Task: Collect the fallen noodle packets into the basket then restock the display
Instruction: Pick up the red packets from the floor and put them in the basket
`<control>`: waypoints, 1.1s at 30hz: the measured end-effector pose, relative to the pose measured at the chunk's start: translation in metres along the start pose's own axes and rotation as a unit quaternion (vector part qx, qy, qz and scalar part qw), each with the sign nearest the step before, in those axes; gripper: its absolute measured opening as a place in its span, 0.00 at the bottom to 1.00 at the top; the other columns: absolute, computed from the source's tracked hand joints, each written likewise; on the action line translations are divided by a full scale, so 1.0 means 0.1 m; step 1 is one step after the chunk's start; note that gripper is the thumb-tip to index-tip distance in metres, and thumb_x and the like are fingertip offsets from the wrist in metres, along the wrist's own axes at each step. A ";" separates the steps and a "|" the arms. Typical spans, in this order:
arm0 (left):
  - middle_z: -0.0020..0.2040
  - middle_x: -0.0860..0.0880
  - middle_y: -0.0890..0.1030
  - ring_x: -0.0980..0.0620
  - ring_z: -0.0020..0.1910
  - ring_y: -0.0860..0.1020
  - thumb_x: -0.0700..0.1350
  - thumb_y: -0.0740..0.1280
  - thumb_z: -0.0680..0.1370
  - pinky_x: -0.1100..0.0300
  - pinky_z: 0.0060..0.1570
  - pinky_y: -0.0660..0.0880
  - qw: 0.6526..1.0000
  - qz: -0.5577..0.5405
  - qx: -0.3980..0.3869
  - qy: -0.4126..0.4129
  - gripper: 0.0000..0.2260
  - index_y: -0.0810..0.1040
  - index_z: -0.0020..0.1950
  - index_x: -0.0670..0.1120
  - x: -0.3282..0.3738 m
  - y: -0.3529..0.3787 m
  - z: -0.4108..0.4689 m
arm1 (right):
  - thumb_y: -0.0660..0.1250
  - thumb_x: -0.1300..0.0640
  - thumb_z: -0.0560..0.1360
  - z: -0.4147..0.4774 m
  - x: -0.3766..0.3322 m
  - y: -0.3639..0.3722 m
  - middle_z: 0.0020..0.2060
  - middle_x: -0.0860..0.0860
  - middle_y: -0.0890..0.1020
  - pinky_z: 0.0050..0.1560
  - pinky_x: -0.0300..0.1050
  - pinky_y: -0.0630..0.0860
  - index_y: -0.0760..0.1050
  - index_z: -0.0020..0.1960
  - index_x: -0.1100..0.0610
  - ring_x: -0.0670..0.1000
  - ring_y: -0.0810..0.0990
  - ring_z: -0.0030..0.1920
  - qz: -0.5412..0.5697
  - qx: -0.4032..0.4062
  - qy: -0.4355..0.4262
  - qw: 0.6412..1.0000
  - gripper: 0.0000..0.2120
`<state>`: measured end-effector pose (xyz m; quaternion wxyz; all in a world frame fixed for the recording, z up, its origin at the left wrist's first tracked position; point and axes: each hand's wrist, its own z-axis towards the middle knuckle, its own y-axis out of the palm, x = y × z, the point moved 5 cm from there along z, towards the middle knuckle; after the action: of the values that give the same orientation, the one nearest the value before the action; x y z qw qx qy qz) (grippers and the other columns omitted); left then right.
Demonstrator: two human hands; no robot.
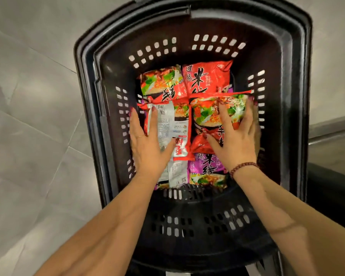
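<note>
A black plastic basket (187, 30) with slotted walls stands on the floor below me, and several red and purple noodle packets lie in its bottom. My left hand (147, 144) lies flat, fingers spread, on a packet turned back side up (173, 124) at the left. My right hand (235, 140) presses with straight spread fingers on a red packet lying face up (213, 108) at the right. Two more red packets (205, 76) lie at the far end. A purple packet (207, 166) shows under my right wrist.
Pale grey floor tiles (34, 116) surround the basket on the left. A dark, low ledge or shelf base (333, 136) runs along the right edge of the view. The basket's folded handle (163, 11) lies along its far rim.
</note>
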<state>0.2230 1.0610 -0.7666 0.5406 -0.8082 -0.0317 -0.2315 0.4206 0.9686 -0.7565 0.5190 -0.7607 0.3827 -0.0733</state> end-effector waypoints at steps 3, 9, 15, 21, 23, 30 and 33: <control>0.79 0.43 0.48 0.41 0.77 0.46 0.67 0.61 0.74 0.48 0.74 0.35 0.978 0.142 -0.002 0.153 0.43 0.44 0.80 0.50 0.21 0.01 0.03 | 0.64 0.40 0.75 -0.09 -0.08 -0.05 0.77 0.60 0.45 0.75 0.57 0.38 0.49 0.78 0.47 0.61 0.43 0.76 -0.103 0.091 -0.077 0.988 0.39; 0.75 0.48 0.32 0.44 0.77 0.37 0.71 0.58 0.74 0.44 0.71 0.31 0.933 0.266 -0.119 0.212 0.46 0.31 0.75 0.52 0.25 0.24 0.27 | 0.64 0.41 0.76 0.09 -0.10 0.24 0.76 0.53 0.40 0.73 0.53 0.32 0.42 0.78 0.51 0.54 0.36 0.76 -0.134 0.054 -0.173 0.974 0.42; 0.75 0.47 0.29 0.43 0.77 0.35 0.70 0.55 0.76 0.44 0.72 0.33 0.918 0.302 -0.157 0.202 0.45 0.28 0.74 0.51 0.25 0.25 0.26 | 0.66 0.43 0.75 0.13 -0.04 0.34 0.77 0.54 0.40 0.75 0.61 0.43 0.42 0.78 0.51 0.57 0.39 0.77 -0.123 -0.003 -0.154 0.980 0.44; 0.77 0.43 0.62 0.41 0.77 0.57 0.55 0.70 0.75 0.45 0.75 0.56 0.957 0.129 -0.116 0.232 0.34 0.63 0.76 0.46 0.62 -0.52 0.06 | 0.68 0.46 0.74 -0.23 -0.33 -0.37 0.74 0.58 0.63 0.74 0.55 0.55 0.59 0.76 0.56 0.60 0.60 0.75 -0.091 0.040 -0.131 0.986 0.35; 0.73 0.43 0.69 0.40 0.73 0.65 0.52 0.73 0.72 0.45 0.70 0.64 0.960 0.088 -0.093 0.249 0.31 0.69 0.73 0.45 0.76 -0.92 -0.05 | 0.70 0.48 0.74 -0.44 -0.47 -0.73 0.73 0.56 0.67 0.73 0.54 0.59 0.62 0.74 0.56 0.58 0.64 0.73 -0.048 0.052 -0.117 0.991 0.33; 0.62 0.44 0.77 0.41 0.61 0.75 0.49 0.73 0.71 0.43 0.55 0.76 0.935 0.013 -0.048 0.352 0.25 0.76 0.66 0.43 1.45 -2.76 -0.50 | 0.69 0.51 0.71 -1.50 -1.06 -2.41 0.60 0.56 0.77 0.63 0.52 0.66 0.74 0.64 0.58 0.57 0.74 0.60 0.027 0.192 -0.084 0.977 0.23; 0.61 0.45 0.77 0.43 0.60 0.75 0.52 0.71 0.72 0.47 0.56 0.75 0.911 -0.016 -0.027 0.412 0.22 0.77 0.63 0.44 1.70 -3.45 -0.76 | 0.66 0.47 0.72 -2.06 -1.26 -2.95 0.61 0.54 0.77 0.62 0.51 0.65 0.74 0.64 0.57 0.57 0.74 0.60 0.032 0.238 -0.036 0.970 0.23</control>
<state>0.2447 1.1025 -0.3779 0.4799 -0.6549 0.1872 -0.5529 0.3767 0.9502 -0.3784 0.7005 -0.6050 0.3596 -0.1179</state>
